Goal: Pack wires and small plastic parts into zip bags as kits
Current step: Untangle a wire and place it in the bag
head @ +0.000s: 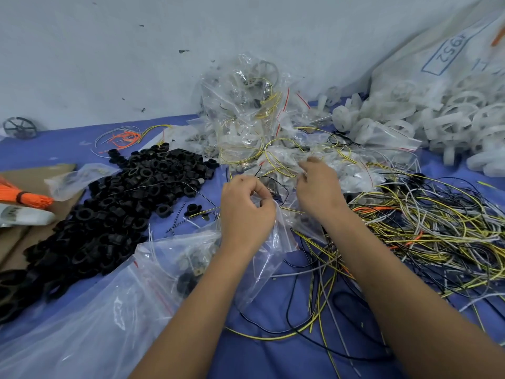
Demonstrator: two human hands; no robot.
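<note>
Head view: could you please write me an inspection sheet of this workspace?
Surface: blue cloth on the table.
Job's things: zip bag; packed bags piled; black plastic parts; white wheels.
Clutter: cardboard, orange bundle.
Grippers: left hand grips the zip bag; right hand pinches something unclear.
Cables: loose wires tangled.
Surroundings: scuffed wall, white sack.

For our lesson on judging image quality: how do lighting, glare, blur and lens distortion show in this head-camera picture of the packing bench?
Head view: soft, even light with faint shadows; white glare streaks on the large clear bag; wide-angle bending tilts the white sack and stretches the forearms; the left hand and right hand look slightly soft, and the frame edges are blurrier than the centre.
</note>
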